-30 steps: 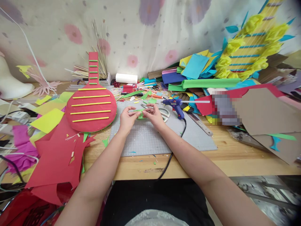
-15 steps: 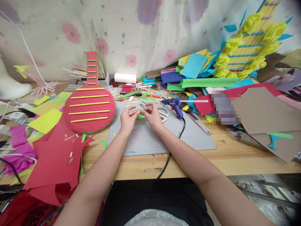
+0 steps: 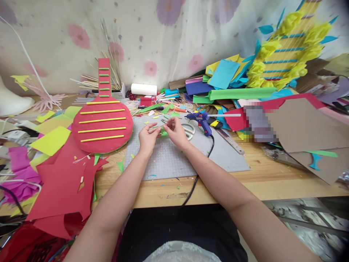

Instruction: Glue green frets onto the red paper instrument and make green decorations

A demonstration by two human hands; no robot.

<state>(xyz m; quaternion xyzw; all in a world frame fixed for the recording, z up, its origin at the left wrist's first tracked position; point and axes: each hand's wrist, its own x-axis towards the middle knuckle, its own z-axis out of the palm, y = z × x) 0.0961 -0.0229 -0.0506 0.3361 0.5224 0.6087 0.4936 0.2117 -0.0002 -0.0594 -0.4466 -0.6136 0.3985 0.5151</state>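
Over the grey cutting mat (image 3: 169, 163), my left hand (image 3: 148, 138) and my right hand (image 3: 176, 133) meet with fingertips pinched on a small green piece of paper (image 3: 164, 133). The fingers hide much of it, so its full shape does not show. Just right of my right hand lie scissors (image 3: 191, 131) with pale handles. A blue glue gun (image 3: 200, 120) with a white glue stick rests beyond them, its black cord running down over the table edge. To the left stands a red paper guitar shape (image 3: 103, 127) with yellow and green strips across it.
Red paper sheets (image 3: 62, 178) and yellow paper (image 3: 51, 138) pile up at the left. A metal ruler (image 3: 230, 141) lies on the mat's right side. Brown cardboard (image 3: 297, 127) sits at the right, below a yellow-flowered guitar shape (image 3: 283, 54). A white roll (image 3: 144, 89) lies at the back.
My fingers have shifted slightly on the green paper, and more of it shows between them. The whole view has moved a little; the things on the table stay in place.
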